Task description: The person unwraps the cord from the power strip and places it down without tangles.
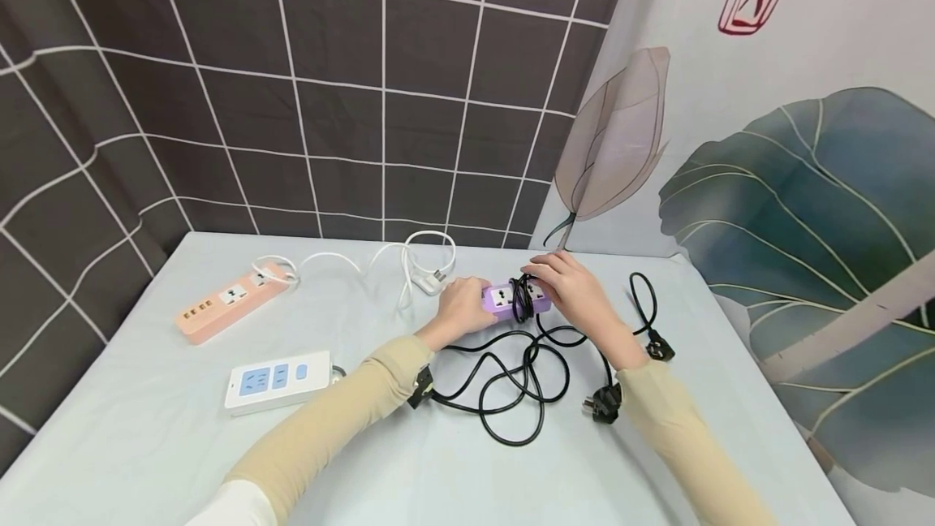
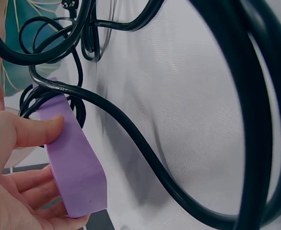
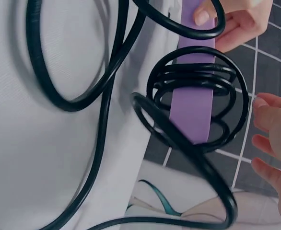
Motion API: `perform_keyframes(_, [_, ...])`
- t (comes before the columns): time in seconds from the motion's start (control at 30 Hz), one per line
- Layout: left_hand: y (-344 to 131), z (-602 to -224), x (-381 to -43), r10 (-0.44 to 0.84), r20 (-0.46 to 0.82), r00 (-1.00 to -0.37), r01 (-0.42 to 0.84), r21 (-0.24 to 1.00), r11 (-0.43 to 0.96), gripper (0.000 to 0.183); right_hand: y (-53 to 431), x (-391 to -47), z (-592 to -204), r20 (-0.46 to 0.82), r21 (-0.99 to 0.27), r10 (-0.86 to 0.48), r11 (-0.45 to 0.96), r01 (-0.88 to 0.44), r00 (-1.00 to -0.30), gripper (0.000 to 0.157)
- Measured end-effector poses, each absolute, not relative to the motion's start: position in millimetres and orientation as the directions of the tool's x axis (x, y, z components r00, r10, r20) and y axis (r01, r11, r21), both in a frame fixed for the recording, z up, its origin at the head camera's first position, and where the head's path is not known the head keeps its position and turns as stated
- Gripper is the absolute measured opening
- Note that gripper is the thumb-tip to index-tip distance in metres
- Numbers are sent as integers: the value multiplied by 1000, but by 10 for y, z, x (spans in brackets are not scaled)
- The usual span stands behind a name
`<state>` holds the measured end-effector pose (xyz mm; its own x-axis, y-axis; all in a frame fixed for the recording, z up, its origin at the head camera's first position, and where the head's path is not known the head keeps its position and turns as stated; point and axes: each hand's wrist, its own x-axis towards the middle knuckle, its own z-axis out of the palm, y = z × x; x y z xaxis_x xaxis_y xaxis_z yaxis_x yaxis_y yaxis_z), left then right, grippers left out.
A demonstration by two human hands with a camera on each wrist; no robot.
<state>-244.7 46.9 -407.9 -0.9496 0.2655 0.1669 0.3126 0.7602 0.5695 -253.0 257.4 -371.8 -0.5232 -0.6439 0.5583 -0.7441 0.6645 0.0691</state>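
Note:
My left hand (image 1: 463, 305) grips one end of a purple power strip (image 2: 78, 165), its thumb on one face and its fingers on the other. Several turns of black cord (image 1: 522, 299) are wound round the strip's middle, over white sockets. Beside the other end, my right hand (image 3: 279, 136) has its fingers loosely bent. In the right wrist view these fingertips stand apart from the wound loops (image 3: 203, 81), with nothing between them. More black cord (image 1: 511, 443) lies in wide loops on the table below the strip.
A pink power strip (image 1: 212, 311) with a white cord (image 1: 332, 256) lies at the left. Nearer stands a white power strip (image 1: 307, 376) with blue sockets. One black plug (image 1: 605, 403) lies by the right forearm, another black plug (image 1: 660, 346) farther right. A white plug (image 1: 429, 282) lies behind the left hand.

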Motion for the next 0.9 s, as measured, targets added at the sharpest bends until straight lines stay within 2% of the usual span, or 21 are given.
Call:
perform_keyframes(0.37, [457, -4073, -2463, 277, 191, -942, 337, 556, 760, 41, 2446, -2597, -3744, 495, 85, -680, 657, -749, -541, 16])
perform_keyframes(0.5, [442, -4101, -2487, 265, 182, -947, 321, 566, 759, 45, 2464, -2594, -3748, 517, 97, -680, 650, -754, -520, 16])
perform_keyframes(0.73, [383, -4094, -2523, 204, 189, -961, 277, 575, 770, 52, 2612, -2554, -3723, 542, 116, -677, 646, -754, -497, 26])
perform_keyframes(0.9, [364, -4061, -2524, 196, 191, -962, 272, 591, 759, 52, 2727, -2529, -3694, 559, 115, -678, 634, -764, -478, 26])
